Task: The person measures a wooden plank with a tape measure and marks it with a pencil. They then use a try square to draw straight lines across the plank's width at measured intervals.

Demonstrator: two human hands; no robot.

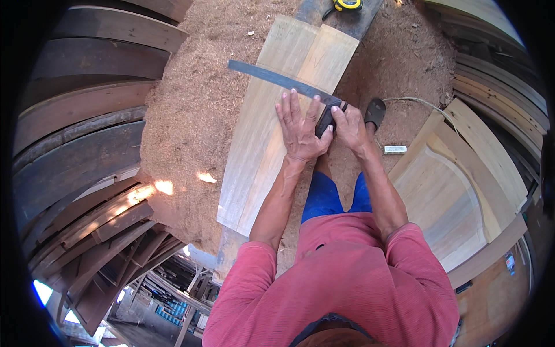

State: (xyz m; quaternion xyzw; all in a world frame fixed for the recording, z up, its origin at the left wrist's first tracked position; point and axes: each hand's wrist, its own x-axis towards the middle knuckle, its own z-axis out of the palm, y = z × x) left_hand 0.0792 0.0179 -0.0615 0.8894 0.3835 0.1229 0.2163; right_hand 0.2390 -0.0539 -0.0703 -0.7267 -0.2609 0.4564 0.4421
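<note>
A try square lies across a pale wooden board, its long grey blade reaching past the board's left edge and its dark stock at the right edge. My left hand rests on the board beside the blade, fingers stretched out and spread, fingertips near the blade, thumb against the stock. Curled at the stock's right side is my right hand, thumb on top of it; its other fingers are mostly hidden.
A yellow and black tape measure sits on the dark bench plank beyond the board. Sawdust and shavings cover the floor. Planks are stacked at left, with curved wooden panels at right. A small white block lies on the ground.
</note>
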